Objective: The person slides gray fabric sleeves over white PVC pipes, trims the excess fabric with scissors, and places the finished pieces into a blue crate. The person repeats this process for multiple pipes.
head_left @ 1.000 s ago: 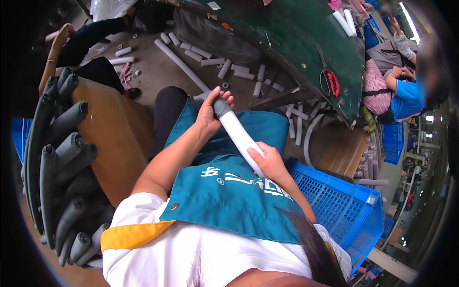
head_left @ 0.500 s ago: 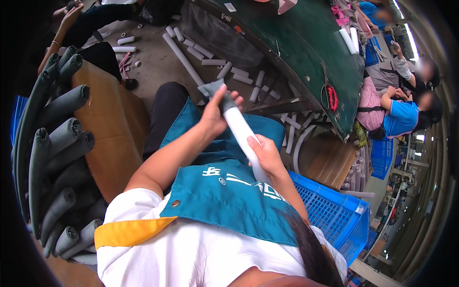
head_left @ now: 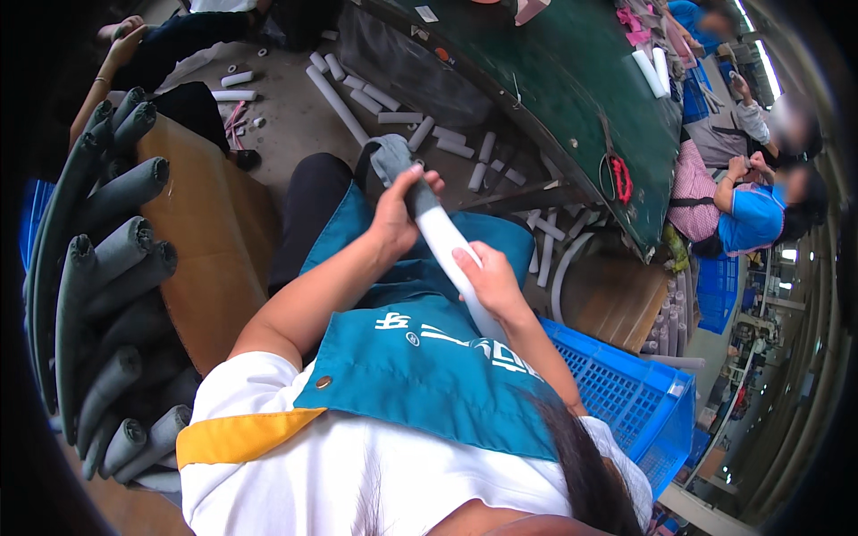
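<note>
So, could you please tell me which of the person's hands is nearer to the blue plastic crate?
The right hand: it grips the white tube just above the blue plastic crate. The left hand holds the tube's grey sleeve, farther away.

small white rectangular label (head_left: pixel 426 13) on green table (head_left: pixel 554 89) at 12 o'clock, white logo print (head_left: pixel 447 339) on teal apron (head_left: pixel 429 375) near centre, no screens

Factory workshop, green worktable (head_left: pixel 572 80), stacked grey foam tubes (head_left: pixel 107 268), blue crate (head_left: pixel 626 393)

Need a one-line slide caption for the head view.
Left hand grips grey foam sleeve over one end of white plastic tube; right hand holds the tube, above blue plastic crate.
</note>
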The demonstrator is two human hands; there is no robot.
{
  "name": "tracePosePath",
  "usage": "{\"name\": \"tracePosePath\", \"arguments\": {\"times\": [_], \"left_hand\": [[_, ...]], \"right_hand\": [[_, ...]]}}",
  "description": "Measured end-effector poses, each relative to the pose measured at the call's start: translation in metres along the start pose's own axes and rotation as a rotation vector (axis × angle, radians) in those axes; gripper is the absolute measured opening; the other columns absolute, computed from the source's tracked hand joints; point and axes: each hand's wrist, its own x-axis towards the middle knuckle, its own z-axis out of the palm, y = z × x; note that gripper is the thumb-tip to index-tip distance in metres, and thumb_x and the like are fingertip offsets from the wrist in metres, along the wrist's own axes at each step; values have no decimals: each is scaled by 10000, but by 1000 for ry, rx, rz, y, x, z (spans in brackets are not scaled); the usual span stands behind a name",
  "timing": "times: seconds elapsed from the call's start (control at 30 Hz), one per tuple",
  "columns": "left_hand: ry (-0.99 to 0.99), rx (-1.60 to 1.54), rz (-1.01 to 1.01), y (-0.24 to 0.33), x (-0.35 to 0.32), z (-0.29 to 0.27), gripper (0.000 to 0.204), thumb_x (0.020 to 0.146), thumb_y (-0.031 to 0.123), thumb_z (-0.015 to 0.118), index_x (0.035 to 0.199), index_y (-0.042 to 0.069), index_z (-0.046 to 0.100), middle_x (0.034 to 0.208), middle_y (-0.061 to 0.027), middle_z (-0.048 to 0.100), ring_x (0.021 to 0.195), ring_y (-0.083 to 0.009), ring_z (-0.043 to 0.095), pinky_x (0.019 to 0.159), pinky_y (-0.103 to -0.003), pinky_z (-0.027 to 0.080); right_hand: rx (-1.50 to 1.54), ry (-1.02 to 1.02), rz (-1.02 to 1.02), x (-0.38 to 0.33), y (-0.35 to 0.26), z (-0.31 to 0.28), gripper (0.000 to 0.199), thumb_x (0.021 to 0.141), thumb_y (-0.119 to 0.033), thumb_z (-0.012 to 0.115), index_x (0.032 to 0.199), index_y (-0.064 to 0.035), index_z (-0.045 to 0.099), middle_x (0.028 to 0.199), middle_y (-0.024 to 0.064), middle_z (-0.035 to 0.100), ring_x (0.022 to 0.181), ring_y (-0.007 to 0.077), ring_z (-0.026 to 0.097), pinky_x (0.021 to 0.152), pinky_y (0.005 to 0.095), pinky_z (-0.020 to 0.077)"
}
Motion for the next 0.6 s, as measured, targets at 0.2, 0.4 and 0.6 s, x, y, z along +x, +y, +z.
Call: {"name": "tracePosePath", "arguments": {"times": [0.2, 0.4, 0.6], "left_hand": [[0, 7, -1, 21, -2, 9, 227, 829, 269, 713, 903, 74, 623, 830, -67, 651, 818, -184, 632, 804, -352, 521], [-13, -49, -265, -29, -26, 0, 231, 858, 295, 694, 867, 76, 622, 825, -75, 645, 790, -199, 613, 788, -362, 524], [-150, 156, -164, -6, -39, 22, 349, 858, 290, 705, 1102, 72, 583, 1052, -96, 665, 1060, -243, 611, 987, -403, 450]], "right_hand": [[-171, 158, -285, -20, 5, 15, 347, 945, -327, 608, 1009, 14, 626, 806, 136, 663, 663, 184, 629, 595, 295, 487], [37, 144, -197, -9, -22, 18, 342, 952, -311, 600, 954, 31, 619, 741, 107, 637, 665, 158, 625, 566, 286, 476], [-55, 156, -192, -4, 5, 2, 353, 946, -322, 608, 976, 30, 624, 789, 138, 666, 713, 189, 636, 648, 319, 493]]}}
